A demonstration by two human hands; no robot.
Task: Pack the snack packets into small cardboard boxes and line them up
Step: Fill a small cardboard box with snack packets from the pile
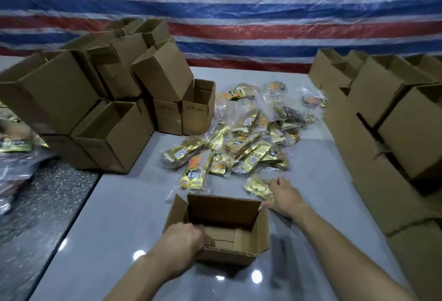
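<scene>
Grey and glossy, the table (119, 217) throws back spots of lamp light at its near edge. On it stands the open box (224, 207), flaps up, with only its bottom flaps showing inside. The left hand (184, 241) grips the box's near wall, fingers curled over the rim and into it. Just beyond the box's right corner, the right hand (284, 195) lies on a single gold packet (257, 187) that sits flat on the table. Its fingers touch the foil, but whether they have pinched it I cannot tell.

Farther behind the box, the main heap of snack packets (239, 143) spreads across the middle of the table, gold foil mixed with clear wrap. To the box's far left rises a stack of empty cartons (107, 99), and to its far right another bank of cartons (394, 119). Behind everything hangs a red, white and blue striped tarp (239, 13).

The packets look light, thin and slick, likely to crinkle and to slide over one another. A pinch at a sealed edge or corner should hold better than a flat press on the face. The box looks stiff but light, so steadying it by a wall while loading seems wise.
</scene>
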